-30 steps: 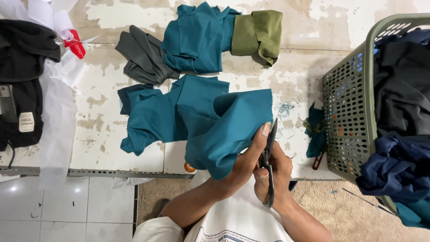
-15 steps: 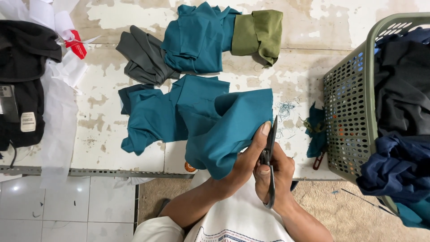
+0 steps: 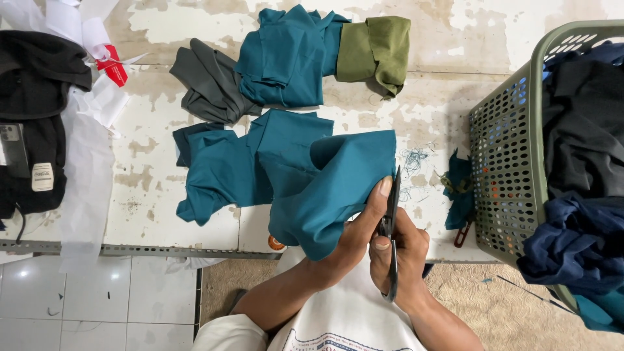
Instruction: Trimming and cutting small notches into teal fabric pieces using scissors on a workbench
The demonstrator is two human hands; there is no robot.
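While left hand (image 3: pixel 354 234) pinches teal cloth (image 3: pixel 331 188) (folded), right hand (image 3: pixel 406 260) grips scissors (image 3: pixel 392 227)

Both forearms reached up from below, meeting close together; the left hand (image 3: pixel 354 231) pinched with thumb extended upward, while the right hand (image 3: pixel 402 250) curled its grip shut just beside it

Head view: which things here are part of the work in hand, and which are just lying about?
In hand:
- teal garment, gripped by the left hand
- black snips, held by the right hand at the garment's edge

Lying about:
- folded teal piece
- olive piece
- grey piece
- green basket of dark clothes
- black garment
- white sheets
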